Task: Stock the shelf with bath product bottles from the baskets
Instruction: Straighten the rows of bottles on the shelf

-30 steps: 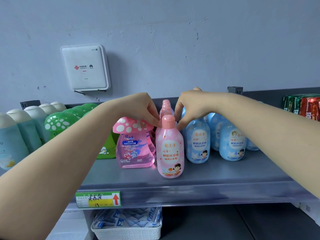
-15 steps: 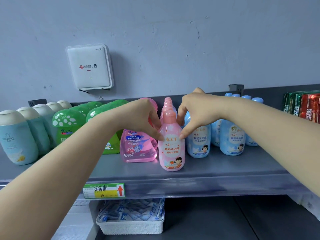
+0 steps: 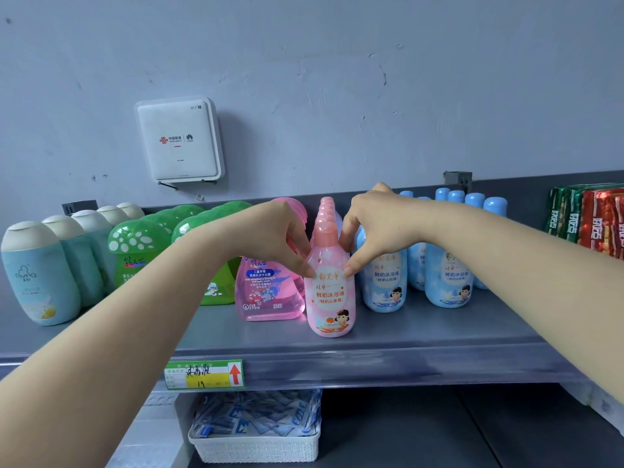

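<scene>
A pink bath bottle (image 3: 330, 298) stands upright at the front of a row of like pink bottles on the grey shelf (image 3: 405, 346). My left hand (image 3: 280, 238) pinches its left shoulder with thumb and fingertips. My right hand (image 3: 378, 228) pinches its right shoulder, fingers reaching behind the neck. Left of it stands a pink mushroom-cap bottle (image 3: 270, 292), partly hidden by my left hand. Blue bottles (image 3: 449, 282) stand in rows to the right.
Green mushroom bottles (image 3: 138, 251) and teal bottles (image 3: 37, 275) fill the shelf's left. Red and green packets (image 3: 587, 214) sit far right. A white router (image 3: 180, 140) hangs on the wall. A white basket (image 3: 256, 447) of sachets sits on the lower shelf.
Both hands slid from the pink bottle's cap and neck down to its shoulders. The view drew back slightly, showing more of the shelf's left side.
</scene>
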